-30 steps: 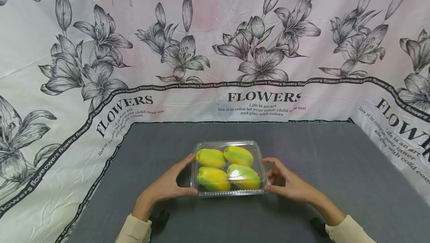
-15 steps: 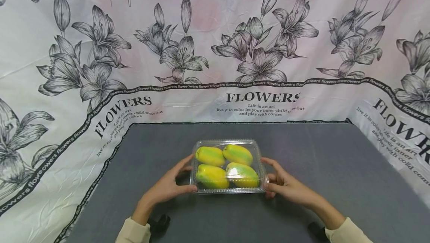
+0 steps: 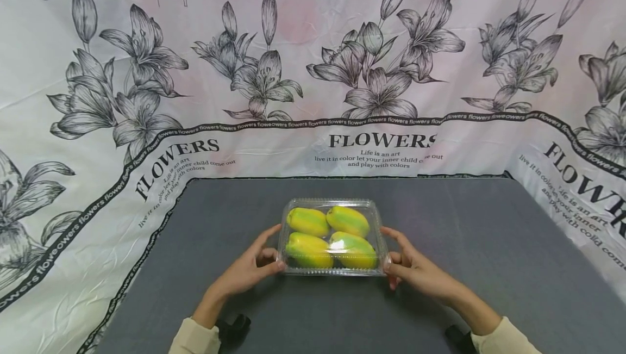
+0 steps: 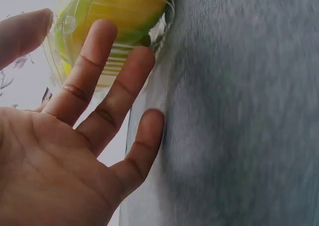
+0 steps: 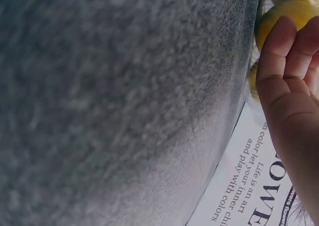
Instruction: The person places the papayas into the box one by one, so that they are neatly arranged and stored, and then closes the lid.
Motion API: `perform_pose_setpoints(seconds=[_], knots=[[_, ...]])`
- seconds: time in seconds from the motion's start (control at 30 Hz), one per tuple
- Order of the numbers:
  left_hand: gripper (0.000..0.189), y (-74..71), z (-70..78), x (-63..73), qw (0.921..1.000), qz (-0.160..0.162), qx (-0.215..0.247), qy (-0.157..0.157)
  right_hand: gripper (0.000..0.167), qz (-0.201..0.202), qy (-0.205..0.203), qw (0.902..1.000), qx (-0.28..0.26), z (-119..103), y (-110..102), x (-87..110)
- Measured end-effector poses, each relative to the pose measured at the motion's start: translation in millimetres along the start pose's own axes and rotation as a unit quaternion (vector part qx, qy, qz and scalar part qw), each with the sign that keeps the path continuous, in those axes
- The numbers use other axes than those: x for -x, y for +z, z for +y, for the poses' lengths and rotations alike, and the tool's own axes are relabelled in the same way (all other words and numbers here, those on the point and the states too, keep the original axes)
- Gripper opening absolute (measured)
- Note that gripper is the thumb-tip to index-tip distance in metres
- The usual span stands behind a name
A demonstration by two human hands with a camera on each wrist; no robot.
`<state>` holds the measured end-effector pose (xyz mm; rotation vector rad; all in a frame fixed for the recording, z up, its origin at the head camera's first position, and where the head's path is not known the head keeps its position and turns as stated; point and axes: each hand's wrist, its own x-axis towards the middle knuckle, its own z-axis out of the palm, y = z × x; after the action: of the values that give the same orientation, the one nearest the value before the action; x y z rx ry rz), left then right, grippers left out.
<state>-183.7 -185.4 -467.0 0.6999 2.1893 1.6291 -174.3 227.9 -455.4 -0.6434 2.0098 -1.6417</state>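
Note:
A clear plastic clamshell box (image 3: 334, 271) holds several yellow-green fruits (image 3: 309, 250) that look like mangoes, lying in two rows under its lid. At the box's left end, my left hand (image 3: 244, 269) grips it, thumb at the near corner and index finger along the side. The left wrist view shows this hand (image 4: 75, 141) with its other fingers spread against the ribbed side wall. My right hand (image 3: 420, 269) grips the opposite end, thumb on the near right corner and index finger higher up. In the right wrist view, the right hand (image 5: 294, 91) partly covers the fruits.
Beneath the box spreads a grey cloth-covered table (image 3: 220, 207). A white curtain (image 3: 274, 153) printed with flowers and lettering encloses its back and sides. Dark wrist-worn pieces (image 3: 235, 329) show beside both cream sleeves (image 3: 195, 337).
The box has shifted slightly away from me, and its near edge sits higher in the head view. Both hands have stayed at its ends, the left thumb sliding up with the corner.

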Motion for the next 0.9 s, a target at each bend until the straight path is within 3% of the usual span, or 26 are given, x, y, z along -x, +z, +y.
perform_pose_setpoints(seconds=[0.23,0.4,0.57,0.9], knots=[[0.094,4.2,1.5,-4.2,0.9943,-0.001,0.083,-0.068,0.082,0.042,0.024,0.9987,0.012,-3,4,-1.9],[0.081,5.1,5.3,-4.3,0.9881,0.013,0.113,-0.103,0.079,0.065,0.042,0.9970,0.003,-4,5,-2.0],[0.070,6.4,5.8,-5.2,0.9876,0.038,0.110,-0.106,0.066,0.080,0.070,0.9943,-0.010,-4,3,-1.7],[0.066,11.1,5.1,-5.8,0.9893,0.060,0.091,-0.097,0.068,0.095,0.092,0.9893,-0.062,-2,5,-1.9]])
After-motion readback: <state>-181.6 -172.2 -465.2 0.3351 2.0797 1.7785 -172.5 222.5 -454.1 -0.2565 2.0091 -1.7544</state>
